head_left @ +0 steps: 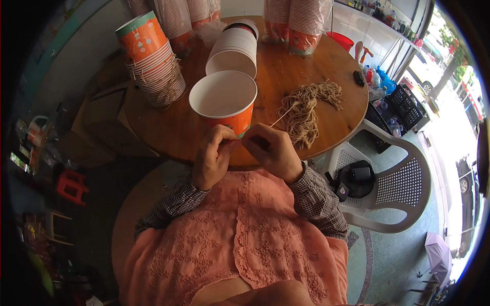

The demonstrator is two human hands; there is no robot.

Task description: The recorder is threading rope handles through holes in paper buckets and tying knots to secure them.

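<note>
An orange paper cup (228,120) with a white inside stands at the near side of the round wooden table, its mouth tilted toward me. Just in front of its base, my left hand (214,155) and my right hand (273,150) nearly meet, thumbs and fingers pinched. A pale strand of twine (281,116) runs out from my right hand toward the tan twine bundle (306,112) lying on the table. Whatever sits between my left fingertips is too small or hidden to make out.
Behind the cup lies a row of nested white cups (232,51). A tall stack of orange cups with twine on it (155,66) leans at the left. Bagged cup stacks (306,25) stand at the back. A white plastic chair (403,178) holding a black bag is at the right.
</note>
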